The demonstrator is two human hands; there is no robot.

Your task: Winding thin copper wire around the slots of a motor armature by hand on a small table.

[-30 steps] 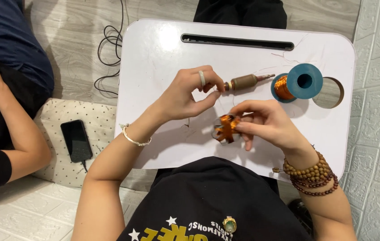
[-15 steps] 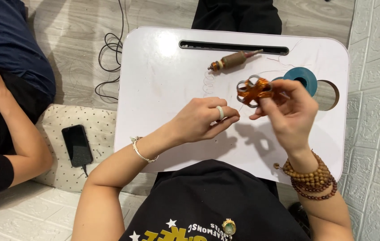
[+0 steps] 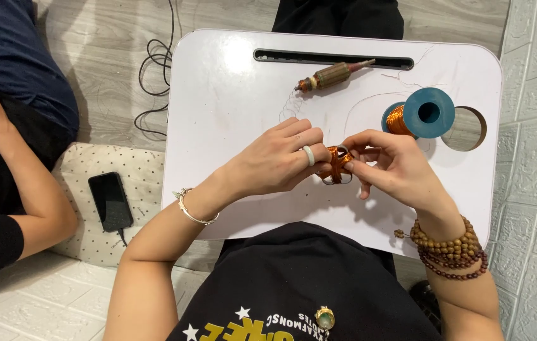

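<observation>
Copper-wound coil [image 3: 335,165] sits pinched between both my hands, just above the middle of the white lap table [image 3: 230,95], a little toward its near edge. My left hand [image 3: 281,158] has its fingers curled in and closed on the coil's left side, a pale ring on one finger and a thin bracelet at the wrist. My right hand [image 3: 394,167] closes on the coil's right side with thumb and fingertips, the other fingers bent loosely under it; brown bead bracelets [image 3: 451,249] wrap that wrist, which hangs over the table's near right edge.

Toward the right edge of the table a blue spool of copper wire [image 3: 421,115] lies on its side, right beside a round cut-out [image 3: 467,129] in the tabletop. A thin strand of wire curves across the surface near the spool; I cannot tell where it ends. Near the far edge, just below the long dark slot [image 3: 281,57], lies a motor armature [image 3: 331,76] on its shaft, tilted, well apart from my hands.

Off the table's left edge, a black phone [image 3: 110,201] rests on a dotted cushion [image 3: 79,170], a dark cable [image 3: 155,69] coils on the floor, and another person's arm [image 3: 28,202] is bent beside it.
</observation>
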